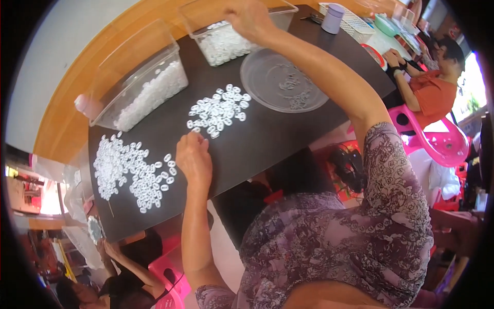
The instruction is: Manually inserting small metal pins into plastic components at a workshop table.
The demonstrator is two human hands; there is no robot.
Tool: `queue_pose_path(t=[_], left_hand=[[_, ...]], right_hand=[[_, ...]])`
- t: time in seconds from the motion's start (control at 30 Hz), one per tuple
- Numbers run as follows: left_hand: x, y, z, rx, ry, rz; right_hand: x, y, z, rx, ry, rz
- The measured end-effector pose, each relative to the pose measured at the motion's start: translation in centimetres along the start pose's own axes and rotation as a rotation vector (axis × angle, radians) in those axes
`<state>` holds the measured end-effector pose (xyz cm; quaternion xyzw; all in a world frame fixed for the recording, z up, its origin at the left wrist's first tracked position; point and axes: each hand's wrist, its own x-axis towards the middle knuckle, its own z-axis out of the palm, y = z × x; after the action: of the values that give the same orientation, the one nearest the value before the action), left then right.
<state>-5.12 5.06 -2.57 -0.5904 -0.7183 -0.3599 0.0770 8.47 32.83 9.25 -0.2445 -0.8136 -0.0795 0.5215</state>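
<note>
White pieces [221, 109] near left hand [194, 158]; right hand [250, 20] over clear bin [194, 35].

My 1 wide view looks down from my head, close above my left hand [194, 157], right hand [251, 20] and table [247, 147].

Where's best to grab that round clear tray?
I'd probably grip the tray by its left and near rim, from the person's side: those edges look uncovered, while the right forearm crosses above its far right edge. Loose grey bits suggest holding it level.
</note>
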Motion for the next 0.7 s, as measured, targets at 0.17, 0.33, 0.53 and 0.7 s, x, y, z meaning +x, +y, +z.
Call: queue_pose_path(t=[0.17,0.33,0.53,0.7], left_hand=[[-1.0,0.4,-0.8,-0.077,-0.009,-0.003],[-2.7,1.5,-1.8,-0.139,-0.005,-0.074],[-4.2,3.7,-1.9,-0.470,-0.036,-0.269],[-5.4,4.1,-2.2,-0.559,-0.022,-0.306]], right_hand=[[-6.9,0.0,-6.3,0.014,-0.544,-0.007],[-12.0,1.7,-9.8,0.062,-0.830,0.068],[-14.1,1.1,-10.2,0.034,-0.922,0.152],[-12.3,0.6,-12.3,0.067,-0.929,0.197]])
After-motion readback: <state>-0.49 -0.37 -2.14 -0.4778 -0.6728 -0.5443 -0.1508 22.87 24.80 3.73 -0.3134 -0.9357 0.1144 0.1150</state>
